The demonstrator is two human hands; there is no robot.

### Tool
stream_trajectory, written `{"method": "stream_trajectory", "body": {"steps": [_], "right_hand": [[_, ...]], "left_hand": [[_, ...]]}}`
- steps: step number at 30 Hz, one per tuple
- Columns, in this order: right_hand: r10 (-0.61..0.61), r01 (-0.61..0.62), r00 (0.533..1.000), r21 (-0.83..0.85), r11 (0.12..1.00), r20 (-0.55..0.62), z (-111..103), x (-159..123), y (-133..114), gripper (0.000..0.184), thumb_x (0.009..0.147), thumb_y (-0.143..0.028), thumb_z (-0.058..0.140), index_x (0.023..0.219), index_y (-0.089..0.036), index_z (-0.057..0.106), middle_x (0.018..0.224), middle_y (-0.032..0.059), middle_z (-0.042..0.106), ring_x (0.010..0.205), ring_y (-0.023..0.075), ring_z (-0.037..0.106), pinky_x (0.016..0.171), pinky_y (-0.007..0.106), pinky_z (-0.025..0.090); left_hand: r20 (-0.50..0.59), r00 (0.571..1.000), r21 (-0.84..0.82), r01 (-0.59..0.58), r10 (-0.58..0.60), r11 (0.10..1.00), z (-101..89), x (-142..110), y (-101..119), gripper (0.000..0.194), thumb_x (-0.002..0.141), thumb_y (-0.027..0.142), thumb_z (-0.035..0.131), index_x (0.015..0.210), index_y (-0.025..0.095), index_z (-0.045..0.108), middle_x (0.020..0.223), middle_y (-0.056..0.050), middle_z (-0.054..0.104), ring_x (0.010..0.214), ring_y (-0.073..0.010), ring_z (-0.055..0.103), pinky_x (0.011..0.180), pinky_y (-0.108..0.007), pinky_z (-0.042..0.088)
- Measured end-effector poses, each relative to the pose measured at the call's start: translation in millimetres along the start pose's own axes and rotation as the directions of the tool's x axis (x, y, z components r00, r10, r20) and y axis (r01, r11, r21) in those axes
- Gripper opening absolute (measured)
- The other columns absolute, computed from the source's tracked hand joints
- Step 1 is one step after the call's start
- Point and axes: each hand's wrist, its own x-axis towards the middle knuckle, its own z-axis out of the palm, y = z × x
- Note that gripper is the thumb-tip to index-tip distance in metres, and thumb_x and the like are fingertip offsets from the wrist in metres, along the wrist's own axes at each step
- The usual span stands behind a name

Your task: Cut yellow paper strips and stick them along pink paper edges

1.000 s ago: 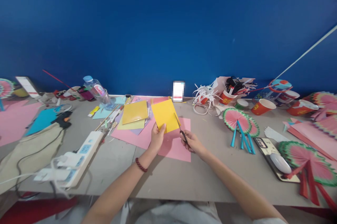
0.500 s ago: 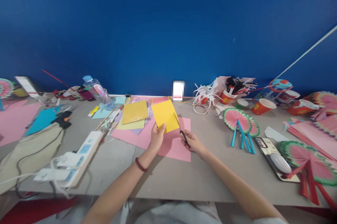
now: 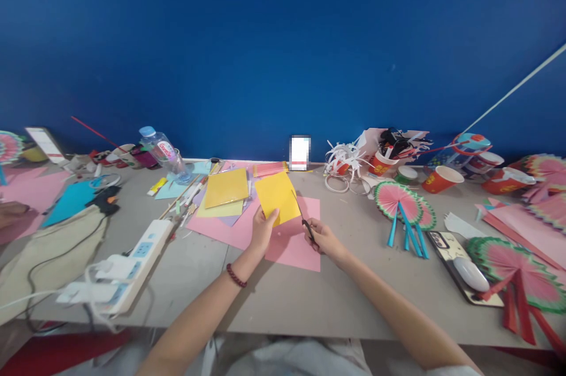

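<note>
My left hand pinches the lower edge of a sheet of yellow paper, thumb on top. In my right hand is a pair of dark-handled scissors, its blades along the sheet's right edge. Whether the blades are apart I cannot tell. Beneath both hands lies a large pink sheet on the table. A packet of yellow paper rests just left of the held sheet, on top of pale yellow and purple sheets.
A white power strip and a tilted water bottle are on the left. Paper watermelon fans, cups and a phone with a mouse on it occupy the right. Another person's hand shows at the far left.
The yellow sheet has tilted and its top edge has dropped slightly, showing more of the pink strip behind it. Another person's hand has come in at the far left.
</note>
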Motion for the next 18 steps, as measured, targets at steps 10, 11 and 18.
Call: {"method": "stream_trajectory", "body": {"steps": [10, 11, 18], "right_hand": [[-0.038, 0.037, 0.998, 0.011, 0.999, 0.054, -0.9, -0.7, 0.9, 0.044, 0.070, -0.061, 0.061, 0.074, -0.023, 0.039, 0.046, -0.0114, 0.046, 0.032, 0.0033, 0.032, 0.032, 0.016, 0.019], [-0.041, 0.041, 0.997, 0.005, 0.999, 0.058, -0.7, -1.2, 0.7, 0.044, 0.070, -0.060, 0.061, 0.073, -0.023, 0.039, 0.046, -0.0112, 0.046, 0.032, 0.0032, 0.032, 0.033, 0.016, 0.019], [-0.081, 0.084, 0.992, -0.020, 0.996, 0.100, -0.8, -2.4, 3.8, 0.043, 0.074, -0.061, 0.059, 0.075, -0.022, 0.040, 0.048, -0.0106, 0.047, 0.033, 0.0035, 0.034, 0.034, 0.016, 0.023]], "left_hand": [[0.155, 0.983, -0.092, 0.118, -0.103, 0.989, -6.4, 11.1, 25.4, 0.055, 0.066, 0.038, 0.077, 0.115, 0.016, 0.062, 0.114, -0.013, 0.068, 0.103, -0.0293, 0.065, 0.087, -0.040, 0.052], [0.140, 0.982, -0.110, 0.142, -0.126, 0.984, -7.6, 12.7, 26.5, 0.052, 0.068, 0.040, 0.075, 0.112, 0.015, 0.064, 0.111, -0.013, 0.069, 0.101, -0.0292, 0.066, 0.086, -0.040, 0.052], [0.107, 0.951, -0.168, 0.306, -0.291, 0.937, -14.8, 20.5, 28.5, 0.044, 0.066, 0.039, 0.077, 0.101, 0.016, 0.066, 0.100, -0.011, 0.072, 0.087, -0.0287, 0.070, 0.077, -0.042, 0.057]]}}
